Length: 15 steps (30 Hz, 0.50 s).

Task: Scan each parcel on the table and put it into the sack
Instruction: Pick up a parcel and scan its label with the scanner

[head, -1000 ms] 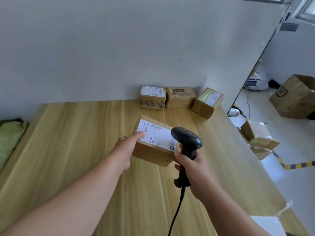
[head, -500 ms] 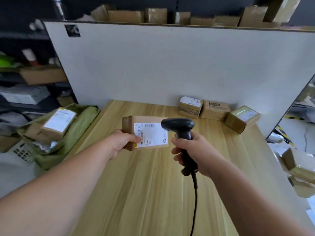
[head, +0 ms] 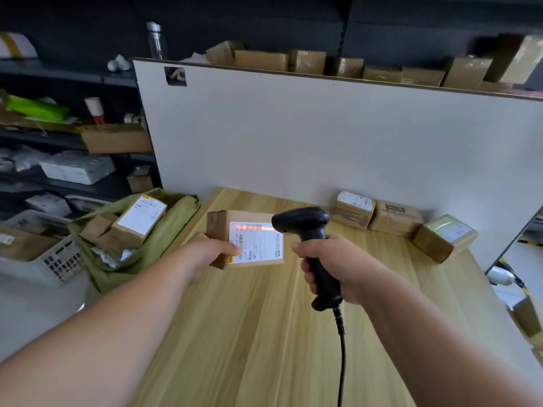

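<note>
Over the wooden table point(head: 264, 333), my left hand point(head: 205, 254) grips a parcel point(head: 249, 239) mid-frame; my right hand point(head: 338, 268) clasps the scanner point(head: 305, 227).

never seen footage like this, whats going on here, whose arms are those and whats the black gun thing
There is no machine here: a person wears one wide-angle camera on the head, so you look down along their own arms. The left hand holds a brown parcel, its white label facing the camera. The right hand grips a black corded barcode scanner, whose red line falls across the label's top. Below is a wooden table; a row of three more parcels sits at its far edge against a white board. Left of the table, a green sack already holds several parcels.
</note>
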Each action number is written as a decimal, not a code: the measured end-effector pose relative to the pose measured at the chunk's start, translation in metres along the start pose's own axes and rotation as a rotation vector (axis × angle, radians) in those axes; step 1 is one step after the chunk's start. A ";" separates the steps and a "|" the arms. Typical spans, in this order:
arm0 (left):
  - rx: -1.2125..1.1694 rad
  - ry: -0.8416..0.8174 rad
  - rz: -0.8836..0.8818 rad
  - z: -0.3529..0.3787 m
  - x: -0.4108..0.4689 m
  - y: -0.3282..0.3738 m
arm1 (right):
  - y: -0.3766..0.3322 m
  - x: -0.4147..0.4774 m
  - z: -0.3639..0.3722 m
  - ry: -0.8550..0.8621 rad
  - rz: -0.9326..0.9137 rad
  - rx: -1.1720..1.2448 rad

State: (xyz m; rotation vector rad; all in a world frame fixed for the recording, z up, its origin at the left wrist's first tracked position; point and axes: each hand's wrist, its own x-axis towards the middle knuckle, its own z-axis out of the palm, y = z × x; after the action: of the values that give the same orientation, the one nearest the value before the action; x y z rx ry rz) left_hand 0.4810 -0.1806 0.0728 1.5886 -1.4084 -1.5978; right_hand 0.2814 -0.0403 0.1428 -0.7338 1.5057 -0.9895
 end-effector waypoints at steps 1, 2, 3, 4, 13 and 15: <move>-0.009 -0.002 0.000 -0.007 0.004 -0.001 | -0.003 0.004 0.007 0.001 0.008 -0.001; -0.014 -0.007 -0.002 -0.014 0.008 -0.002 | -0.006 0.008 0.015 0.002 0.014 -0.003; -0.019 -0.010 -0.006 -0.021 0.012 -0.003 | -0.009 0.012 0.023 0.003 0.019 -0.008; -0.022 -0.014 -0.009 -0.029 0.017 -0.004 | -0.013 0.017 0.032 0.004 0.022 -0.014; -0.004 -0.082 -0.039 -0.101 0.071 -0.002 | -0.043 0.065 0.107 0.052 0.066 -0.047; 0.017 -0.091 -0.048 -0.116 0.084 -0.002 | -0.047 0.077 0.122 0.071 0.071 -0.043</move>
State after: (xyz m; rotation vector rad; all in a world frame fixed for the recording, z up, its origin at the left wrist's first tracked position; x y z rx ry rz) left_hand 0.5708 -0.2911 0.0582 1.5886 -1.4447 -1.7102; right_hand 0.3845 -0.1515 0.1477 -0.6770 1.6076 -0.9407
